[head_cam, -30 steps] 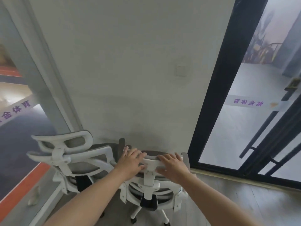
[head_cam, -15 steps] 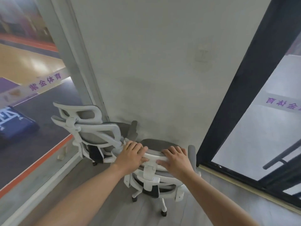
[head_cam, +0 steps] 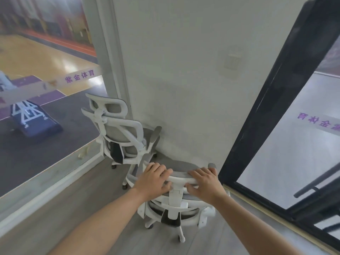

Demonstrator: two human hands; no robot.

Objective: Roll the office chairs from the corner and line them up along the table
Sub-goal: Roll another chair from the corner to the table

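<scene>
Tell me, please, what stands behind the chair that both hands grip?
Behind the near chair is the white wall; a second chair sits back-left in the corner. Its seat hides the floor there.

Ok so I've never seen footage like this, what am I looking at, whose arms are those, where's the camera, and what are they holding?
There is no machine here. The arms belong to a person, and the only camera is worn on their head, looking forward and down. Its wide lens makes straight lines look bent.

The left hand and right hand both grip the headrest of the near chair, a wheeled office chair with a white frame and grey mesh. The fingers curl over the top edge with the thumbs underneath.

A second chair of the same kind stands behind it to the left, in the corner between the white wall and a glass pane. Both chairs stand on a grey wood-look floor. A black door frame is on the right. No table is in view.
</scene>
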